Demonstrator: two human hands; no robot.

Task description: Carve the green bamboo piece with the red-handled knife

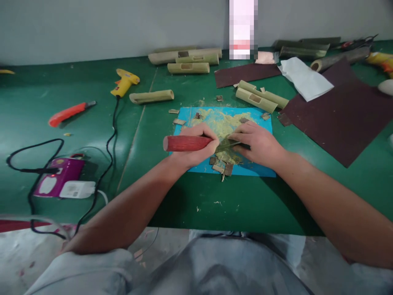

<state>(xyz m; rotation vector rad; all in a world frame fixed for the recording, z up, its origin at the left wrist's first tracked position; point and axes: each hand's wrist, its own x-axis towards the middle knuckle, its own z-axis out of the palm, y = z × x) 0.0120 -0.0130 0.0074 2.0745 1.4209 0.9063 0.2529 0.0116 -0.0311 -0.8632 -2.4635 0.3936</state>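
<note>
My left hand (196,145) is closed round the red wooden handle (184,143) of a knife, whose blade (227,144) points right across a blue cutting mat (258,119). My right hand (258,143) presses down on a small green bamboo piece under the blade, fingers curled over it. Yellowish shavings (222,121) and small cut bamboo chips (222,166) cover the mat around both hands.
Cut bamboo tubes lie at the back (187,59), at left (152,96) and right of the mat (260,97). Also here: a yellow glue gun (124,82), an orange utility knife (69,113), a purple power strip (59,178) with cables, dark sandpaper sheets (340,110), white paper (303,78).
</note>
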